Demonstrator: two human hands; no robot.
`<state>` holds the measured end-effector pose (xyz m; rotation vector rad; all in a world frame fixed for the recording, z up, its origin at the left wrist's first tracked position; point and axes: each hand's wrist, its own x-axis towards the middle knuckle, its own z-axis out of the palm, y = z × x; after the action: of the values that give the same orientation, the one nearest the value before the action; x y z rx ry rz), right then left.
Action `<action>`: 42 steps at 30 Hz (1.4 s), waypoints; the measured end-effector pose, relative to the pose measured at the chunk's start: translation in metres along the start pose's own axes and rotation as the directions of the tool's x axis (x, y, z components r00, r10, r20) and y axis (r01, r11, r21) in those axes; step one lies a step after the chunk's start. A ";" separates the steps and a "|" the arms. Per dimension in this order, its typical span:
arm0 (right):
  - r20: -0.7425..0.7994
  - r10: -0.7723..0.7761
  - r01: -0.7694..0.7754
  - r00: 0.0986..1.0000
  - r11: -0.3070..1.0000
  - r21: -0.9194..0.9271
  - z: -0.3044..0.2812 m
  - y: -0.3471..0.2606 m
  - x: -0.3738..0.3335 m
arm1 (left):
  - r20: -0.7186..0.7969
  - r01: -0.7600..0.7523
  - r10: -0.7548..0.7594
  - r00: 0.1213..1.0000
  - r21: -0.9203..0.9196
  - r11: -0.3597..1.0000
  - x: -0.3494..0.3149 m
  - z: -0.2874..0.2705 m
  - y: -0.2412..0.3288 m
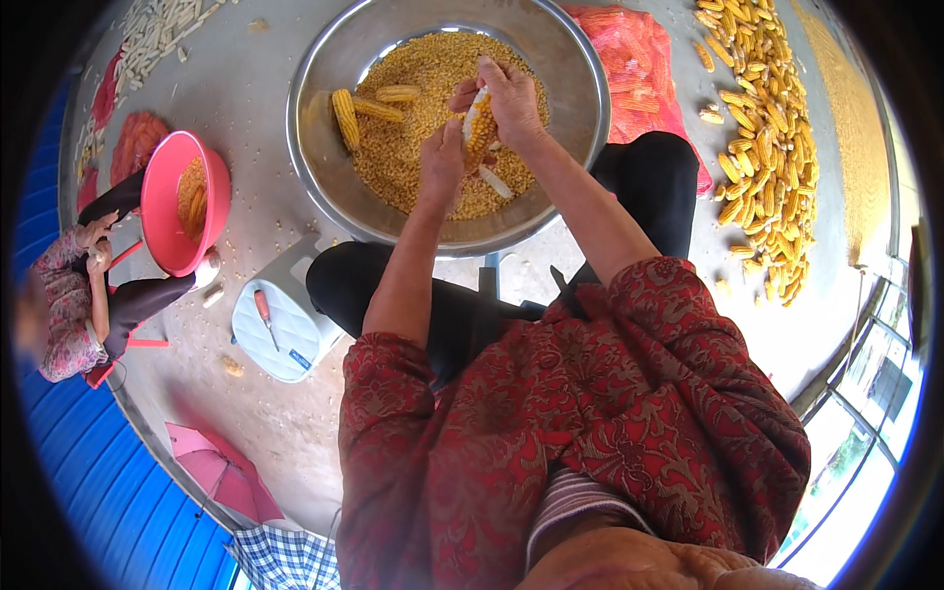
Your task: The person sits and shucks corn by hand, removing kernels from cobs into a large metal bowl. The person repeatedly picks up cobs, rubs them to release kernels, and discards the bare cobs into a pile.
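As left hand (443, 155) and right hand (513, 103) grip a part-stripped yellow corncob (480, 129) between them, shelling seems underway; next needs thumb pressure.

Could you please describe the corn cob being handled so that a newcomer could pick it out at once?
Find the large metal bowl at the top centre, holding loose yellow kernels. Over it, the left hand and right hand meet at one corn cob. Bare white shows beside its remaining kernels, unlike the three yellow cobs in the bowl's left part.
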<state>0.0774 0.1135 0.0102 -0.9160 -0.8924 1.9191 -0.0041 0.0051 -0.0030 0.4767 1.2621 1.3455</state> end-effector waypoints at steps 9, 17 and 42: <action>0.056 -0.024 0.034 0.998 0.983 -0.180 0.001 -0.005 -0.004 | 0.050 -0.130 0.122 0.991 0.224 0.966 -0.003 0.007 0.002; 0.024 -0.089 0.092 0.996 0.966 -0.240 -0.006 0.005 -0.003 | -0.041 -0.329 0.414 0.909 0.538 0.776 -0.012 0.024 0.007; 0.123 -0.028 0.049 0.992 0.983 -0.176 0.007 -0.003 -0.013 | -0.075 -0.165 0.177 0.981 0.148 0.975 -0.004 0.011 0.002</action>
<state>0.0774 0.1019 0.0192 -0.8870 -1.1605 1.8990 0.0061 0.0061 0.0038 0.6441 1.4214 1.4391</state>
